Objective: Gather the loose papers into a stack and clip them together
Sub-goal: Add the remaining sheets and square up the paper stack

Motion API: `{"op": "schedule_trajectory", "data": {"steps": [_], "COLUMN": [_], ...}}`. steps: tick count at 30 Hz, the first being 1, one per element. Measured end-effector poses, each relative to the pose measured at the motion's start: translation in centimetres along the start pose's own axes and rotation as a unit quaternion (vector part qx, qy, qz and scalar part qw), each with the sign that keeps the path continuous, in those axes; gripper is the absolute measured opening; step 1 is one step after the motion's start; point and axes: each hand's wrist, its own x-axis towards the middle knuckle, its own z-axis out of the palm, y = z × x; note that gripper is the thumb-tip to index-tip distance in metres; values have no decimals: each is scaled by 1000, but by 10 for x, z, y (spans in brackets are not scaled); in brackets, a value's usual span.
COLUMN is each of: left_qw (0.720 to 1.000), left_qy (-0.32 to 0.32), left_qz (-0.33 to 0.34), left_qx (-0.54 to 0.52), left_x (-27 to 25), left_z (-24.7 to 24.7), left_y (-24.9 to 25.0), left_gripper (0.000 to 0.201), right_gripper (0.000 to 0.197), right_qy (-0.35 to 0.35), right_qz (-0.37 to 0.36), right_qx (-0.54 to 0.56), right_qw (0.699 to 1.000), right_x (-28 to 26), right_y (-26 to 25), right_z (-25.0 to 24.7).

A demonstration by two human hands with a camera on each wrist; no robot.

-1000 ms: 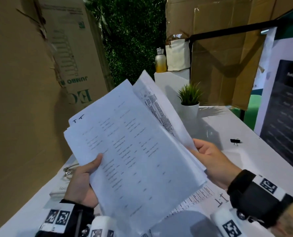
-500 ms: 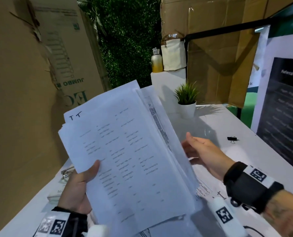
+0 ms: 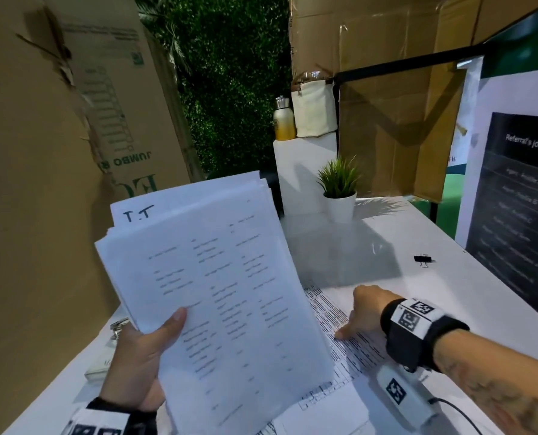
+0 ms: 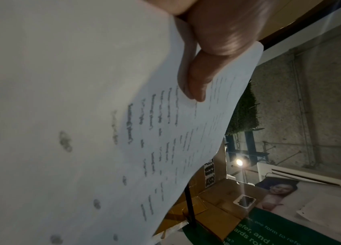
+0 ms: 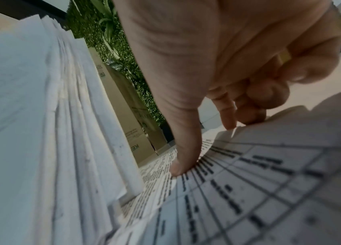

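Papers are in two places now: your left hand (image 3: 139, 356) holds a thick stack (image 3: 217, 293) tilted up above the white table (image 3: 443, 296), and one printed sheet (image 3: 352, 343) lies flat on the table just to the right of that stack. Your left thumb (image 4: 199, 82) presses on the front page and the fingers go behind, so this hand is clamped on the stack. The pages are not even at the top; a sheet marked "T.T" shows behind the others

Your right hand (image 3: 363, 312) is down on the printed sheet. In the right wrist view its thumb (image 5: 183, 159) presses on the sheet's dark text and the curled fingers (image 5: 249, 114) touch its far edge, which lifts a little; the hand pinches this sheet (image 5: 259, 182) at the edge

Black binder clip (image 3: 424, 259) lies on the table, well apart from the stack on its right side and beyond your right hand. Small potted plant (image 3: 339, 189) stands behind the stack, a little to its right
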Motion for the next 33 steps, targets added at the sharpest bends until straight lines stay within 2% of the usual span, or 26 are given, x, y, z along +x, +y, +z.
{"op": "schedule_trajectory", "data": {"steps": [3, 6, 10, 12, 15, 18, 21, 23, 27, 30, 33], "left_qw": [1000, 999, 999, 999, 999, 998, 998, 998, 999, 998, 997], "left_qy": [14, 17, 24, 22, 32, 34, 28, 26, 24, 30, 14], "left_qz": [1, 7, 33, 40, 24, 5, -2, -4, -10, -21, -36], "left_qx": [-11, -26, -15, -17, -30, -45, -59, -54, -45, -56, -66], "left_x": [1, -1, 1, 1, 3, 2, 1, 3, 7, 9, 9], "left_z": [-1, 2, 5, 9, 15, 19, 19, 16, 14, 13, 13], "left_y": [-1, 0, -3, -5, -7, -6, -5, -6, -10, -12, -11], "left_gripper": [41, 51, 37, 40, 41, 57, 57, 54, 51, 52, 52], "right_gripper": [71, 80, 71, 68, 50, 30, 26, 14, 34, 17, 19], "right_qy": [2, 15, 23, 15, 1, -1, 26, 51, 42, 44, 74], "right_qz": [7, 11, 17, 19, 12, 8, 14, 11, -10, -60, -107], "right_qx": [37, 30, 29, 33, 45, 63, 100, 154, 290, 317, 386], "right_qw": [999, 999, 999, 999, 999, 998, 995, 987, 956, 945, 913], "right_x": [0, -3, -3, 1, 7, 12, 13, 13, 21, 25, 18], "right_y": [-1, -4, -9, -10, -12, -12, -8, -1, 12, 18, 26], "right_z": [2, 2, 3, 5, 9, 14, 14, 13, 16, 13, 3]}}
